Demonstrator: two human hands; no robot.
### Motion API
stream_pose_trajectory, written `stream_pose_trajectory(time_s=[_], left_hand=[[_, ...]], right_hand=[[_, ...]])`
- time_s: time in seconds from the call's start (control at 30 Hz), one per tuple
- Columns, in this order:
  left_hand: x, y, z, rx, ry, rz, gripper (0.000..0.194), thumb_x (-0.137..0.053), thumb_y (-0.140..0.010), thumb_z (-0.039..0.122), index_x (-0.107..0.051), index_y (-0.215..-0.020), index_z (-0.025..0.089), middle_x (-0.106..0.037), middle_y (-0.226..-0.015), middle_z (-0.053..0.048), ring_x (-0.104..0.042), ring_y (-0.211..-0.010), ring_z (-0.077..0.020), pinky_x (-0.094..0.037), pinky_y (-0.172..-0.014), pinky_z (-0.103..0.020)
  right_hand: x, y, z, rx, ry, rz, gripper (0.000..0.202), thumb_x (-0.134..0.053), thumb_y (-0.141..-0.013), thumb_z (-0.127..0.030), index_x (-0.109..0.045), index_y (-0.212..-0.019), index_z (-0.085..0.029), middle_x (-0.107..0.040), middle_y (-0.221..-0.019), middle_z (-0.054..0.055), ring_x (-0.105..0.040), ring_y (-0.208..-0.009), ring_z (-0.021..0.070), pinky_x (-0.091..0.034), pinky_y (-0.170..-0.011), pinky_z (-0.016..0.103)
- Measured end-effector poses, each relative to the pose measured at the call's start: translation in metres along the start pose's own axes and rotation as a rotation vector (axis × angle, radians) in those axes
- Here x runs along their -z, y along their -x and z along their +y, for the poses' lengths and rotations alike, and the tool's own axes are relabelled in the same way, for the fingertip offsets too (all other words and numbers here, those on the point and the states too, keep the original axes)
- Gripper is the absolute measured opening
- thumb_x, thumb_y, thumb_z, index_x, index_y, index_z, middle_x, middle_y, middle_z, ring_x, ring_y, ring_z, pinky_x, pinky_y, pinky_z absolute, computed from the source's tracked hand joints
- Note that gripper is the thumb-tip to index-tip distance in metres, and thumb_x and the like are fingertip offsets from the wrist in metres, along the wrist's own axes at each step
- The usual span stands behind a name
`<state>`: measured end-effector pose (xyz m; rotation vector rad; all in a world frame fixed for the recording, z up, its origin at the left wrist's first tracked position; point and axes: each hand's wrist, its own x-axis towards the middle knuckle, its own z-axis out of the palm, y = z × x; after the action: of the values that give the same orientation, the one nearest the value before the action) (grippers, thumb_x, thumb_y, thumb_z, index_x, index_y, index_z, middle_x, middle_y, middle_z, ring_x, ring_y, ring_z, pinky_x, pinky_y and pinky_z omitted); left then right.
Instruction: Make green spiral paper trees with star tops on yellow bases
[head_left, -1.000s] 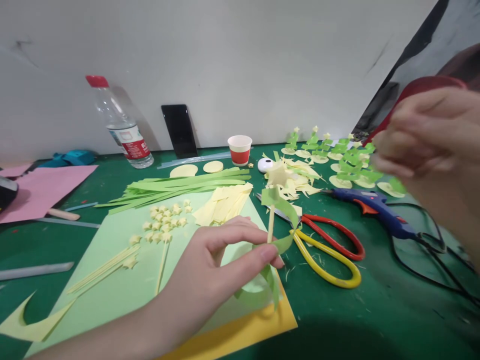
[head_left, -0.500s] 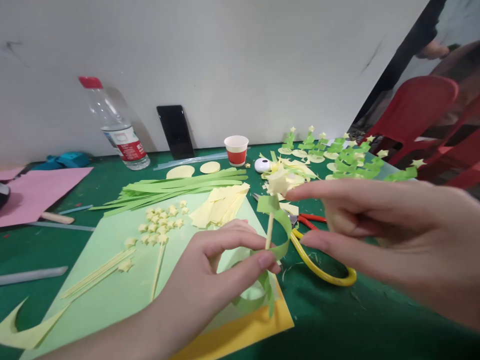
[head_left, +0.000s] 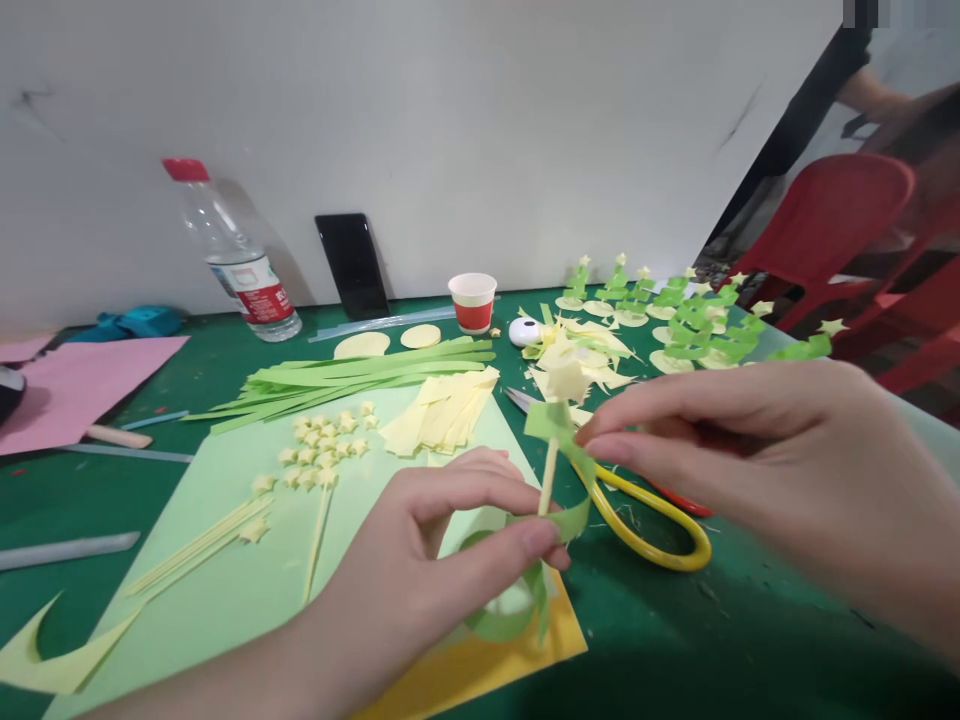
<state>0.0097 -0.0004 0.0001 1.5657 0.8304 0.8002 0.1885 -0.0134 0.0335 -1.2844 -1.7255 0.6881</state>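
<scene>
My left hand is closed, thumb and fingers pinching a thin pale-yellow stick upright. A yellow paper star tops the stick. A light-green paper strip is threaded on it in loose loops, from just under the star to below my left fingers. On the right, my right hand pinches the edge of the strip's upper loop between thumb and fingertips. Behind that hand lie scissors with one yellow handle and red-handled pliers or cutters, partly hidden.
A pale-green sheet bears small paper stars, sticks and yellow strips. Green strips lie behind. Along the wall stand a bottle, phone and paper cup. Finished star-topped spirals stand at back right.
My right hand has moved from the star, where its index finger pointed, down to the strip's upper loop, and its thumb and fingers have closed. The stick has lowered slightly in my left hand.
</scene>
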Motion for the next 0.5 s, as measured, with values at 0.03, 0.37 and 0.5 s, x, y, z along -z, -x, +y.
stream_pose_trajectory(time_s=[0.03, 0.37, 0.5], left_hand=[[0.0, 0.0, 0.001, 0.005, 0.004, 0.003, 0.016, -0.062, -0.076, 0.019, -0.07, -0.063, 0.022, -0.064, -0.061, 0.004, -0.057, -0.063, -0.0109, -0.046, -0.067, -0.02], [0.0, 0.0, 0.003, 0.042, 0.041, 0.033, 0.017, -0.063, -0.076, 0.022, -0.07, -0.061, 0.023, -0.063, -0.061, 0.004, -0.056, -0.066, -0.0116, -0.044, -0.067, -0.02], [0.001, 0.001, 0.002, 0.044, 0.036, 0.047, 0.016, -0.063, -0.075, 0.022, -0.069, -0.06, 0.023, -0.063, -0.061, 0.004, -0.057, -0.065, -0.0118, -0.044, -0.067, -0.021]], right_hand=[[0.003, 0.0, 0.001, 0.008, -0.029, -0.019, 0.01, -0.064, -0.07, -0.026, -0.068, -0.061, -0.026, -0.047, -0.042, -0.004, -0.034, -0.037, 0.0069, -0.025, -0.031, 0.018], [0.019, -0.004, 0.004, 0.212, -0.651, -0.257, 0.015, -0.053, -0.081, -0.031, -0.053, -0.067, -0.026, -0.043, -0.052, -0.006, -0.05, -0.049, 0.0062, -0.048, -0.053, 0.017], [0.014, -0.003, 0.004, 0.025, -0.353, -0.035, 0.006, -0.053, -0.081, -0.032, -0.057, -0.079, -0.029, -0.024, -0.042, -0.008, -0.02, -0.033, 0.0056, -0.018, -0.029, 0.018]])
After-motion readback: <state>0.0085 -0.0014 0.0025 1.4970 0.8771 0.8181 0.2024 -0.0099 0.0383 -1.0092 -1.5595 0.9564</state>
